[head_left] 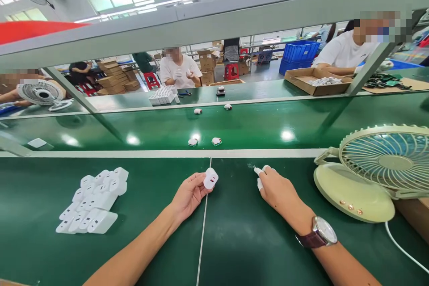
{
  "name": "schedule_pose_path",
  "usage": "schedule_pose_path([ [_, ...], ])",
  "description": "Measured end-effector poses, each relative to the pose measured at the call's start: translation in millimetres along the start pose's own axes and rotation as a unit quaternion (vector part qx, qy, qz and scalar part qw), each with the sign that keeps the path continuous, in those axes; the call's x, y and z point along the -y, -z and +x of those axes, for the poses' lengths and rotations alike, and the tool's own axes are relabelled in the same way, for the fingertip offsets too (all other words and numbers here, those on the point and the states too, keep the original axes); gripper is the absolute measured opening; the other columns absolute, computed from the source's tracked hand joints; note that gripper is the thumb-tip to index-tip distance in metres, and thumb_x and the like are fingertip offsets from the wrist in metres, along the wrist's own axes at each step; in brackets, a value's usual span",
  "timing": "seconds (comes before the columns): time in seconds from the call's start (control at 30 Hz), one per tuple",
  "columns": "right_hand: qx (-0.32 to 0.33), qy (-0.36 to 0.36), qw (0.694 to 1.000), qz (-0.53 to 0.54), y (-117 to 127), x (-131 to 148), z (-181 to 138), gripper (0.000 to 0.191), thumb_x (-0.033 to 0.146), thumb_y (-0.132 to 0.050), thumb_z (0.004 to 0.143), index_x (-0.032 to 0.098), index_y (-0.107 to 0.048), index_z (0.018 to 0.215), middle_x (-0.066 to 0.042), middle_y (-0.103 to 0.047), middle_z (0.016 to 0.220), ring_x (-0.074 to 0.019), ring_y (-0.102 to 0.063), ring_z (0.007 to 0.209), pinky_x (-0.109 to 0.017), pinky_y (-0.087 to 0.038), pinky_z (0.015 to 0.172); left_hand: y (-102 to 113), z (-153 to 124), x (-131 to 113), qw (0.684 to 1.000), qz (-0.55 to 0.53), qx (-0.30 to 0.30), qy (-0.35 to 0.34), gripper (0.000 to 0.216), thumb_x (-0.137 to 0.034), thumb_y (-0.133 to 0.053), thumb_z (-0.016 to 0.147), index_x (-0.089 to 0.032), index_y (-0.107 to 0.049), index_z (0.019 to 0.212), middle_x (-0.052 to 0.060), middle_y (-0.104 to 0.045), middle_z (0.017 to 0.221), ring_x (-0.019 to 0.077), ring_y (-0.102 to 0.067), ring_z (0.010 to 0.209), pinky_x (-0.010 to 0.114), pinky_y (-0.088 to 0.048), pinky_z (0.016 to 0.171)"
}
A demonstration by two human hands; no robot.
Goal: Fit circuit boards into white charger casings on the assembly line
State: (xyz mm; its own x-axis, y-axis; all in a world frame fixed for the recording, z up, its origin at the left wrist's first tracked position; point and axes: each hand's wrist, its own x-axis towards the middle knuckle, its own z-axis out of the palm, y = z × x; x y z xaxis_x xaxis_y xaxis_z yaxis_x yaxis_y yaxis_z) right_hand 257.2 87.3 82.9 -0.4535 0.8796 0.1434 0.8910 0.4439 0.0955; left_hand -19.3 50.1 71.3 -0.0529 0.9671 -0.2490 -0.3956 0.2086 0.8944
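Note:
My left hand (190, 196) pinches a white USB charger (211, 178) between thumb and fingers, above the green work surface. The charger's end with its small port openings faces me. To the right, my right hand (276, 190) is low over the surface, with white covers on its fingertips. Its fingers are drawn together, and a tiny thin thing seems to stick out at their tips, too small to name. Left of my left hand, several white chargers (94, 201) lie grouped in slanting rows.
A pale green fan (355, 187) stands at the right, its white cable (402, 250) running down. Beyond the white ledge (161, 154), small white parts (216, 141) sit on the green belt (161, 127). A metal beam (214, 18) crosses overhead. Co-workers sit on the far side.

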Motion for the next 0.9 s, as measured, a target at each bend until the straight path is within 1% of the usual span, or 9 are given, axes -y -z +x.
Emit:
schedule_pose_path([
  [0.1,-0.008,-0.033,0.999,-0.006,0,-15,-2,0.026,-0.001,-0.057,0.088,0.013,-0.067,0.107,-0.012,-0.065,0.093,-0.0256,-0.068,0.083,-0.029,-0.045,0.057,-2,-2,1,0.999,0.037,0.002,-0.022,0.042,-0.042,-0.093,0.068,-0.015,-0.062,0.071,0.005,-0.076,0.078,0.0166,-0.074,0.07,0.029,-0.066,0.067],
  [0.17,-0.003,-0.058,0.998,-0.021,-2,-25,-3,0.026,-0.002,-0.057,0.087,0.011,-0.066,0.108,-0.012,-0.064,0.091,-0.0258,-0.067,0.083,-0.03,-0.045,0.058,-2,0,0,0.99,0.116,0.0,-0.079,0.043,-0.045,-0.092,0.068,-0.016,-0.059,0.072,0.006,-0.077,0.081,0.0178,-0.074,0.072,0.031,-0.065,0.069],
  [0.23,-0.002,-0.072,0.997,-0.039,-5,-30,-5,0.027,-0.003,-0.057,0.087,0.011,-0.066,0.107,-0.012,-0.065,0.09,-0.026,-0.067,0.083,-0.03,-0.045,0.06,0,11,-5,0.951,0.256,-0.021,-0.174,0.039,-0.048,-0.085,0.074,-0.018,-0.06,0.081,0.006,-0.077,0.089,0.0192,-0.075,0.077,0.032,-0.065,0.073],
  [0.3,-0.033,-0.067,0.996,-0.047,-9,-30,-6,0.026,-0.002,-0.057,0.087,0.012,-0.067,0.105,-0.012,-0.066,0.09,-0.0265,-0.067,0.083,-0.032,-0.047,0.063,5,32,-18,0.89,0.376,-0.055,-0.252,0.034,-0.048,-0.077,0.079,-0.02,-0.062,0.09,0.005,-0.076,0.094,0.0197,-0.075,0.083,0.033,-0.064,0.077],
  [0.47,-0.177,0.013,0.984,-0.024,-16,-12,-10,0.027,0.004,-0.059,0.088,0.015,-0.066,0.111,-0.012,-0.068,0.097,-0.0266,-0.064,0.087,-0.035,-0.05,0.072,22,109,-65,0.817,0.473,-0.145,-0.295,0.021,-0.034,-0.071,0.078,-0.021,-0.061,0.092,0.004,-0.071,0.093,0.0209,-0.071,0.082,0.038,-0.061,0.081],
  [0.57,-0.233,0.074,0.97,-0.012,-18,0,-11,0.026,0.004,-0.062,0.083,0.015,-0.067,0.106,-0.012,-0.068,0.097,-0.0265,-0.063,0.086,-0.037,-0.05,0.074,27,139,-79,0.778,0.521,-0.169,-0.307,0.014,-0.027,-0.069,0.077,-0.02,-0.06,0.086,0.005,-0.068,0.085,0.0251,-0.069,0.082,0.044,-0.06,0.082],
  [0.73,-0.285,0.1,0.953,-0.001,-22,9,-12,0.028,0.002,-0.066,0.074,0.014,-0.071,0.098,-0.012,-0.071,0.096,-0.0271,-0.063,0.088,-0.038,-0.051,0.076,23,146,-61,0.718,0.578,-0.134,-0.365,0.017,-0.026,-0.068,0.082,-0.02,-0.065,0.097,0.014,-0.069,0.113,0.0343,-0.061,0.12,0.053,-0.049,0.108],
  [0.8,-0.297,0.106,0.949,0.006,-24,11,-12,0.026,0.002,-0.065,0.073,0.015,-0.072,0.094,-0.011,-0.072,0.095,-0.0268,-0.064,0.088,-0.037,-0.051,0.076,19,147,-52,0.706,0.594,-0.103,-0.372,0.024,-0.026,-0.07,0.082,-0.02,-0.066,0.105,0.013,-0.07,0.116,0.0343,-0.062,0.12,0.053,-0.048,0.109],
  [0.9,-0.302,0.113,0.946,0.018,-26,13,-11,0.025,0.0,-0.063,0.073,0.016,-0.072,0.09,-0.01,-0.072,0.093,-0.0263,-0.065,0.085,-0.037,-0.053,0.074,7,150,-44,0.703,0.605,-0.068,-0.368,0.028,-0.023,-0.066,0.086,-0.018,-0.065,0.113,0.013,-0.073,0.109,0.0334,-0.068,0.111,0.054,-0.053,0.101],
])
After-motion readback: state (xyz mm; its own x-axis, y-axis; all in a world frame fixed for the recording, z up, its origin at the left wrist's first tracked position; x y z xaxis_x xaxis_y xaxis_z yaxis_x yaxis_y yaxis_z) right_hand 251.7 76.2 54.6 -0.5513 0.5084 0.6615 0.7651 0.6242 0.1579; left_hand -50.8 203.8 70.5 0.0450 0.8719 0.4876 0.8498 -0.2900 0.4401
